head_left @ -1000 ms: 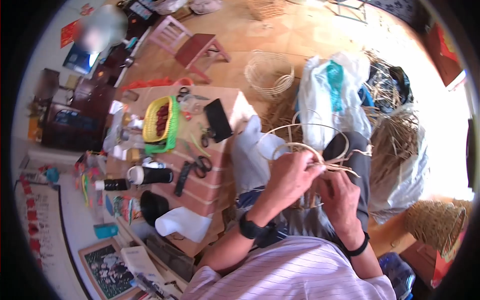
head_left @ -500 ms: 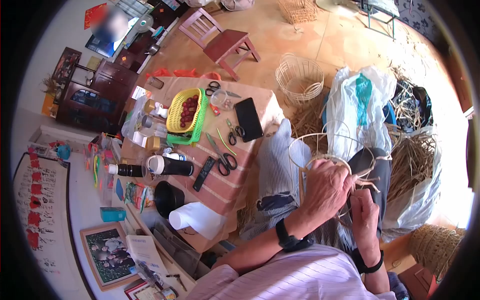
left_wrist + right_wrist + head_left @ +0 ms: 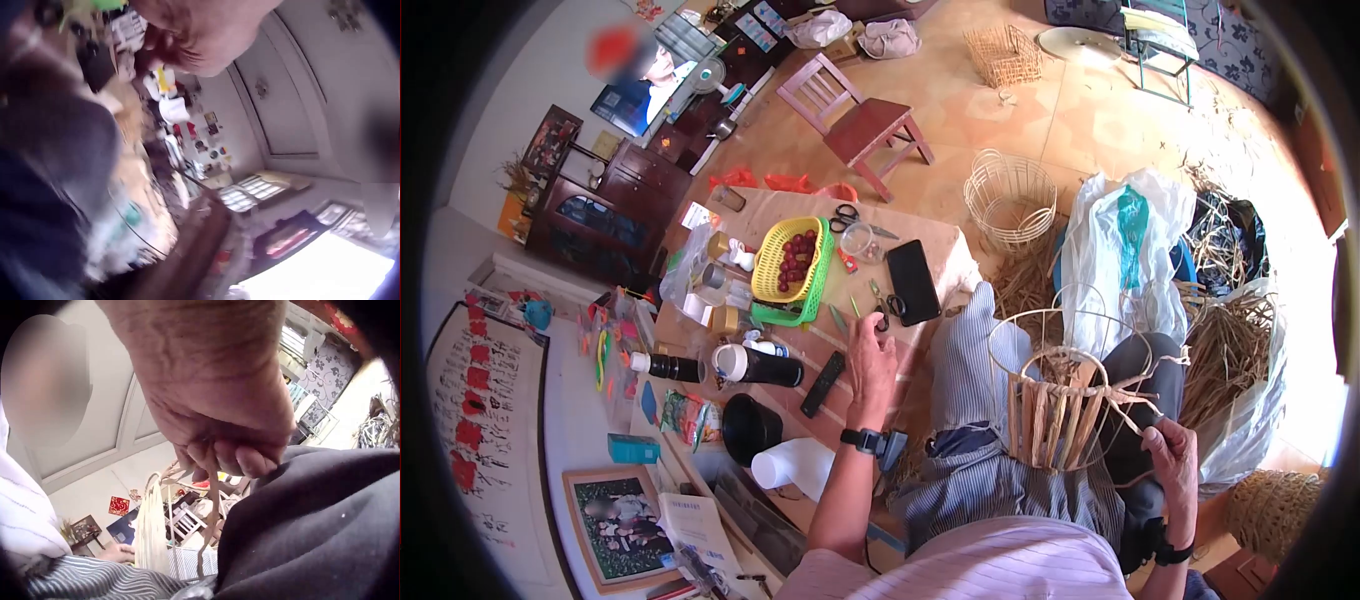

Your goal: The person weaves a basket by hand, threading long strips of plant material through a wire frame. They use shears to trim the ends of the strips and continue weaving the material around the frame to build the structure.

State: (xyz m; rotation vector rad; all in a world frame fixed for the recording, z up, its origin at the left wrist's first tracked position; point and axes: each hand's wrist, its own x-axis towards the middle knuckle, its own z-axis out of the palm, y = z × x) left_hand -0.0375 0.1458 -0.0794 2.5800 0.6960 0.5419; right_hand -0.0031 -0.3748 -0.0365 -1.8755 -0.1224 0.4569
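A small, partly woven basket [image 3: 1055, 415] with brown upright strips and thin hoops rests on the person's lap. At its right, the right hand [image 3: 1172, 455] pinches a dry plant-fibre strip [image 3: 214, 519] that runs to the basket's rim. Over the table, the left hand [image 3: 870, 370] reaches forward, its fingers loosely bent and blurred in the left wrist view. It covers the handles of a large pair of scissors, whose blade [image 3: 838, 320] shows beside the fingers. Smaller black-handled scissors [image 3: 894, 303] lie just past the fingertips.
The table also carries a phone [image 3: 913, 283], a remote control [image 3: 824, 384], a yellow basket [image 3: 768, 275] of red fruit and a black flask [image 3: 772, 368]. A wire-like basket frame [image 3: 1010, 205] stands on the floor, near plastic bags [image 3: 1100, 235] and dry straw [image 3: 1230, 345].
The left hand has left the basket and moved left to the scissors on the table. The right hand has drawn slightly away from the basket, holding the strip. The head view has shifted.
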